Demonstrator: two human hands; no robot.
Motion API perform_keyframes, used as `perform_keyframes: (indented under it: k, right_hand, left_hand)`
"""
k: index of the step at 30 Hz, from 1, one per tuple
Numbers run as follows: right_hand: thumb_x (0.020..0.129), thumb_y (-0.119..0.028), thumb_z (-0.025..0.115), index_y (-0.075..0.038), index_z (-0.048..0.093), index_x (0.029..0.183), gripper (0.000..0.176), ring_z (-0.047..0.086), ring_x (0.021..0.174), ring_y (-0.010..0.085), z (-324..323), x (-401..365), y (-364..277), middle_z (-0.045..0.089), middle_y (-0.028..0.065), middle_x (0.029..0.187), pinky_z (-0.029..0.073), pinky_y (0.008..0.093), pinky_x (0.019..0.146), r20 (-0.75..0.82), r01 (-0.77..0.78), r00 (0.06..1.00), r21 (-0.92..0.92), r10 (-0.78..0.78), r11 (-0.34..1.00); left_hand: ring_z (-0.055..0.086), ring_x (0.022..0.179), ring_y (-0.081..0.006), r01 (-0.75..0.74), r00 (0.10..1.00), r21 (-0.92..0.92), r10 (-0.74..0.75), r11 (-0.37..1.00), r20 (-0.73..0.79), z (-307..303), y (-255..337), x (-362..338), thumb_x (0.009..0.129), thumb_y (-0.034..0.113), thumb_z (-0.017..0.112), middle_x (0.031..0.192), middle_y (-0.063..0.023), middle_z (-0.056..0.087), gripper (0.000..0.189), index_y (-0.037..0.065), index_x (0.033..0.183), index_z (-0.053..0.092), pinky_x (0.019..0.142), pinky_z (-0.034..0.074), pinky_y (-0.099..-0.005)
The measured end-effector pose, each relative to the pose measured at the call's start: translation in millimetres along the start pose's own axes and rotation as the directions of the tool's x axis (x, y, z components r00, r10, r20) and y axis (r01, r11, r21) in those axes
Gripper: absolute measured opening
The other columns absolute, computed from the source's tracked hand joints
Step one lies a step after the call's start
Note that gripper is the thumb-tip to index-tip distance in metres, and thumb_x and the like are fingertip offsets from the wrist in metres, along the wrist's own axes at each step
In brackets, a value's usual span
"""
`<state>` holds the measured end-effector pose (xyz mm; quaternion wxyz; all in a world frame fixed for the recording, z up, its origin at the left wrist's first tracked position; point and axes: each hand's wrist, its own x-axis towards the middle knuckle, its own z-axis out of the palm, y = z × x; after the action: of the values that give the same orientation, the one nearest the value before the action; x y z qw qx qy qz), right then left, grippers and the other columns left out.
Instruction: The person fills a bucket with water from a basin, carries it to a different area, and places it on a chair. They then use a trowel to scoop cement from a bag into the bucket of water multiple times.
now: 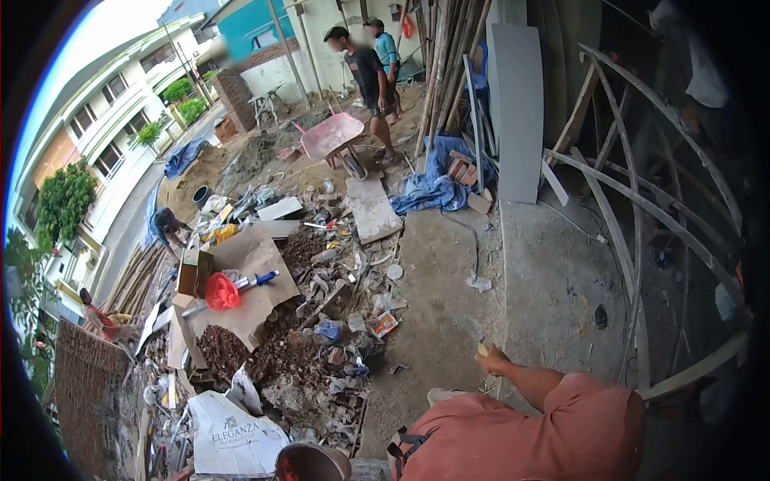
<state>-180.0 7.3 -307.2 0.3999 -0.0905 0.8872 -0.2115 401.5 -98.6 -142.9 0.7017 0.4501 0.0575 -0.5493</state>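
Note:
At the lower right my right hand (495, 361) is closed around the light handle of a trowel (472, 329). Its grey blade points away from me, over the concrete floor (437, 280). My arm comes out of a red short sleeve, and the tip of a shoe (443, 395) shows just beyond my shirt. My left hand is out of view. A bucket (325, 457) with a reddish inside stands at the bottom edge, left of my body.
Rubble and litter (321, 337) cover the ground to the left, with a cardboard sheet (261, 248) and a white sack (233, 437). A pink wheelbarrow (333, 138) stands ahead near two people. Curved wooden frames (634, 208) rise at right; two more people are at far left.

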Motion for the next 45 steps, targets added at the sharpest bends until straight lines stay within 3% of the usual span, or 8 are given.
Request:
perform_keyframes:
  k: [2, 6, 8, 17, 28, 32, 40, 45]
  right_hand:
    - [0.08, -0.039, 0.067, -0.006, 0.049, 0.121, 0.055, 0.059, 0.057, 0.0196, 1.8, 44.6, 34.8, 0.062, 0.0096, 0.08, 0.046, 0.0351, 0.046, -0.13, 0.056, 0.99, -0.048, -0.062, 0.997]
    - [0.084, -0.041, 0.063, -0.005, 0.047, 0.12, 0.054, 0.066, 0.083, 0.0275, -30.4, 39.8, 15.0, 0.063, 0.0149, 0.103, 0.053, 0.0386, 0.065, -0.092, -0.123, 0.988, 0.039, 0.126, 0.992]
    - [0.084, -0.042, 0.062, -0.003, 0.047, 0.12, 0.055, 0.066, 0.075, 0.0263, -28.6, 54.6, 17.9, 0.065, 0.0152, 0.095, 0.052, 0.0381, 0.06, -0.084, -0.178, 0.979, 0.084, 0.185, 0.98]
    - [0.082, -0.035, 0.067, 0.001, 0.024, 0.133, 0.076, 0.057, 0.05, 0.0195, -34.0, 57.2, -2.2, 0.058, 0.0116, 0.068, 0.045, 0.0353, 0.042, -0.028, -0.279, 0.956, 0.217, 0.291, 0.935]
    - [0.081, -0.028, 0.066, -0.001, -0.002, 0.14, 0.093, 0.059, 0.058, 0.024, -13.5, 77.1, 16.3, 0.057, 0.0155, 0.083, 0.048, 0.0375, 0.047, -0.135, -0.419, 0.854, 0.392, 0.502, 0.819]
    - [0.079, -0.022, 0.068, -0.001, 0.022, 0.116, 0.063, 0.064, 0.068, 0.0316, -32.2, 122.6, -5.6, 0.059, 0.0219, 0.088, 0.053, 0.0412, 0.063, -0.13, -0.396, 0.855, 0.462, 0.502, 0.794]
    - [0.079, -0.023, 0.071, 0.006, 0.0, 0.133, 0.094, 0.054, 0.048, 0.0194, -178.0, 273.5, -138.0, 0.056, 0.0121, 0.068, 0.042, 0.0338, 0.038, -0.11, -0.304, 0.924, 0.37, 0.367, 0.878]
    - [0.072, -0.018, 0.076, 0.007, 0.032, 0.122, 0.071, 0.055, 0.049, 0.0177, -255.8, 366.9, -215.7, 0.058, 0.0119, 0.071, 0.043, 0.0345, 0.039, -0.191, -0.142, 0.963, 0.242, 0.191, 0.96]
  left_hand:
    - [0.035, 0.041, -0.0102, -0.138, 0.99, 0.108, 0.141, 0.985, -0.026, 23.1, -18.7, 35.4, 0.097, 0.033, 0.041, 0.085, -0.0048, 0.058, 0.025, 0.011, 0.084, 0.046, 0.034, 0.031, -0.0201]
    - [0.032, 0.039, -0.0106, -0.001, 0.998, 0.242, 0.017, 0.97, -0.064, 100.8, -55.7, 67.2, 0.093, 0.042, 0.047, 0.081, -0.007, 0.055, 0.03, 0.013, 0.093, 0.039, 0.032, 0.037, -0.0219]
    - [0.033, 0.046, -0.0064, -0.146, 0.973, 0.474, 0.212, 0.869, -0.088, 164.9, -92.6, 49.2, 0.091, 0.042, 0.052, 0.062, 0.0043, 0.037, 0.033, 0.011, 0.08, 0.048, 0.042, 0.037, -0.0204]
    - [0.031, 0.042, -0.0061, 0.107, 0.95, 0.577, -0.254, 0.81, 0.181, 290.8, -199.0, 103.5, 0.093, 0.036, 0.056, 0.059, 0.0059, 0.036, 0.028, 0.015, 0.075, 0.048, 0.038, 0.029, -0.019]
    - [0.029, 0.044, -0.0047, 0.091, 0.943, 0.758, -0.302, 0.646, 0.144, 420.7, -318.8, 122.7, 0.093, 0.038, 0.055, 0.056, 0.0094, 0.033, 0.03, 0.013, 0.079, 0.051, 0.044, 0.026, -0.0219]
    - [0.029, 0.044, -0.0046, 0.06, 0.938, 0.706, -0.282, 0.706, 0.203, 464.8, -353.1, 130.2, 0.093, 0.038, 0.055, 0.055, 0.0093, 0.032, 0.03, 0.013, 0.078, 0.051, 0.043, 0.026, -0.0219]
    - [0.027, 0.042, -0.0042, 0.024, 0.964, 0.636, -0.187, 0.771, 0.189, 559.4, -417.9, 106.7, 0.095, 0.038, 0.053, 0.054, 0.0094, 0.031, 0.031, 0.013, 0.077, 0.05, 0.042, 0.024, -0.0229]
    - [0.027, 0.041, -0.0039, 0.028, 0.971, 0.61, -0.166, 0.792, 0.171, 591.4, -445.7, 120.7, 0.094, 0.039, 0.053, 0.055, 0.0095, 0.031, 0.031, 0.013, 0.077, 0.051, 0.04, 0.024, -0.0222]
